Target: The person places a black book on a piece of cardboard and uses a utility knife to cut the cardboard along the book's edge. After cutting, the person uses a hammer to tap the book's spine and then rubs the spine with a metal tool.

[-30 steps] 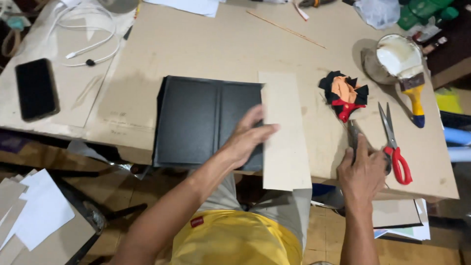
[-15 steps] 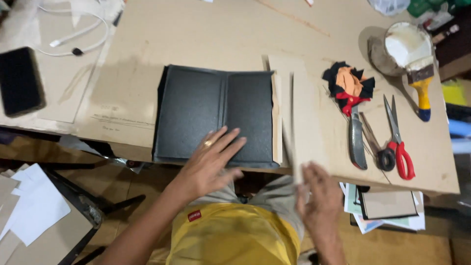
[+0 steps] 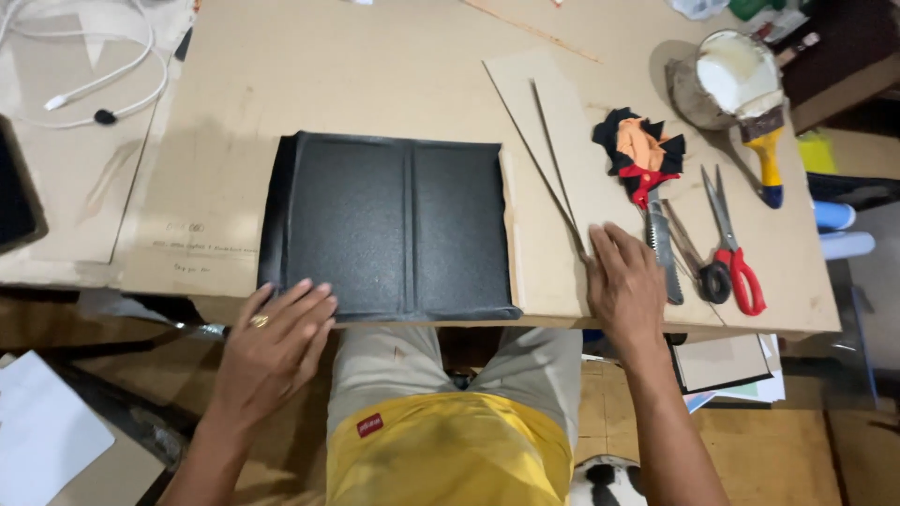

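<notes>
Cable (image 3: 84,89), white and looped, is seen once at the far left corner of the tabletop (image 3: 375,75). One black textured cover (image 3: 389,225) is laid open and flat at the near edge, with two creases down it. The left hand (image 3: 272,351) is held palm down at that edge, fingers (image 3: 314,305) slightly spread, the tips touching the cover's near left corner; nothing is gripped. Two cardboard strips (image 3: 553,141) are laid just right of the cover. The right hand (image 3: 628,286) is pressed flat on their near end, fingers close together. One crumpled rag (image 3: 642,145), one knife (image 3: 661,248), one pair of red-handled scissors (image 3: 731,253) and one glue pot (image 3: 722,80) with a brush (image 3: 764,141) are placed rightward.
</notes>
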